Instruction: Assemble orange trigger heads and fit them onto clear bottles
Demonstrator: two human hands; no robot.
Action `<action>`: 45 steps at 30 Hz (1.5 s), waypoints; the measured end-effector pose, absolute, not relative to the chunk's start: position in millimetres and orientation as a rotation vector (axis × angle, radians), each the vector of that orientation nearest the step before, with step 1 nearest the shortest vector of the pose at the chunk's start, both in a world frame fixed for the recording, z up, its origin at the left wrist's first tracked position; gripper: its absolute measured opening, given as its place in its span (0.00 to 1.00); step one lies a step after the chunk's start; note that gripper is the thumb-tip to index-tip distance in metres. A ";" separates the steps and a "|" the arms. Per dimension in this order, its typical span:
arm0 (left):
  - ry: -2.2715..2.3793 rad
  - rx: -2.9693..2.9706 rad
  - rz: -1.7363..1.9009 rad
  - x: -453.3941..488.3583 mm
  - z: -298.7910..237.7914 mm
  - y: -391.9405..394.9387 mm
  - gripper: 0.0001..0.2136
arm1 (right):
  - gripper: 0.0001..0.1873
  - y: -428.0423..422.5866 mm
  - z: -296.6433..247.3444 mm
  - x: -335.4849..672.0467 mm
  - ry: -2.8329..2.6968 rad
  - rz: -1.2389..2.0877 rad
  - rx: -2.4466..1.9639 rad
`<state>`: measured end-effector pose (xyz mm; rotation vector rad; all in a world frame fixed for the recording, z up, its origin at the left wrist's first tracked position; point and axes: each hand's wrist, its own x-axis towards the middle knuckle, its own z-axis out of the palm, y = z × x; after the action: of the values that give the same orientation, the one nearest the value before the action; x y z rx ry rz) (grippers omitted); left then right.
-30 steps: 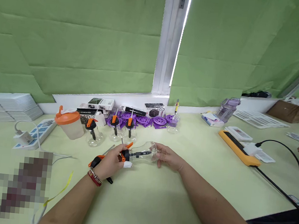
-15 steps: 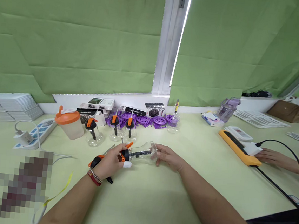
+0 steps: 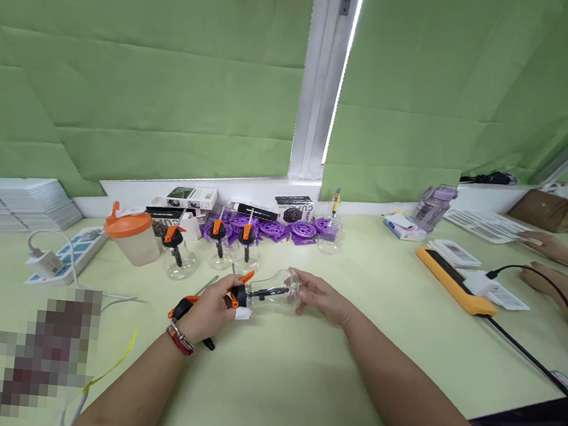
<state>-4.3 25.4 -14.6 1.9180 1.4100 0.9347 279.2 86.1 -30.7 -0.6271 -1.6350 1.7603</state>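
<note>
A clear glass bottle (image 3: 276, 292) with a black and orange pump cap (image 3: 239, 294) lies on its side just above the pale green table (image 3: 272, 379). My left hand (image 3: 212, 308) is closed round the cap end. My right hand (image 3: 320, 297) cups the bottle's base with curled fingers. Another orange and black cap (image 3: 182, 307) lies on the table under my left wrist, partly hidden.
Three capped bottles (image 3: 213, 250) and a cup with an orange lid (image 3: 131, 232) stand behind, with purple discs (image 3: 282, 227) and boxes by the window sill. A power strip (image 3: 66, 254) lies left, an orange strip (image 3: 453, 283) right. Another person's hands (image 3: 543, 261) rest at far right.
My hands and the bottle have barely moved. The other person's hands at the far right have shifted from the white plug toward the papers further back.
</note>
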 end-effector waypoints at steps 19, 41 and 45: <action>1.388 1.894 0.898 -4.4 -15.7 24.8 0.23 | 0.32 82.2 -29.3 274.0 -1.577 1.829 -0.757; 1.417 1.886 0.883 -5.9 -18.3 26.0 0.27 | 0.34 83.1 -27.8 277.9 -1.646 1.760 -0.693; 1.391 1.899 0.906 -4.9 -18.4 25.5 0.26 | 0.36 82.1 -27.3 276.5 -1.588 1.776 -0.745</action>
<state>-4.9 25.5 -18.4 1.8987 1.3908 0.9063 276.5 82.1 -27.3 -0.7447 -1.5879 1.7759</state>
